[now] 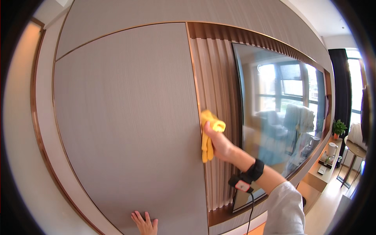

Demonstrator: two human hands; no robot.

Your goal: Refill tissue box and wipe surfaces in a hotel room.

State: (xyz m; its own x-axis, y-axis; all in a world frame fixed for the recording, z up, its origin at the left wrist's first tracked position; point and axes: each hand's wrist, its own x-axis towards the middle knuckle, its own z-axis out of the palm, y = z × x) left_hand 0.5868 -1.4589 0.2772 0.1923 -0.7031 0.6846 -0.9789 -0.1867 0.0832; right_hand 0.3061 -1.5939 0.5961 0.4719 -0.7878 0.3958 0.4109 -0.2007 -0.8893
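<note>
My right hand (pixel 221 144) grips a folded yellow cloth (pixel 208 152) against the metal-trimmed edge (pixel 195 76) of a grey-brown wall panel (pixel 126 111). The cloth lies where that edge meets the recess with fluted panelling (pixel 211 67). A black strap (pixel 255 170) with a small device (pixel 242 184) and a cable goes around my right wrist. Low on the panel, my left hand (pixel 147 224) rests flat with fingers spread, holding nothing. To the right of the cloth, a wall-mounted television (pixel 279 117) reflects a window and furniture.
Right of the television, a wall shelf (pixel 315 176) bears a white kettle (pixel 332 149), a tray (pixel 325 159) with cups and a potted plant (pixel 339 128). Beyond stand a round table (pixel 354 148) and a dark curtain (pixel 340 100). A copper-coloured frame (pixel 34 111) runs down the left side.
</note>
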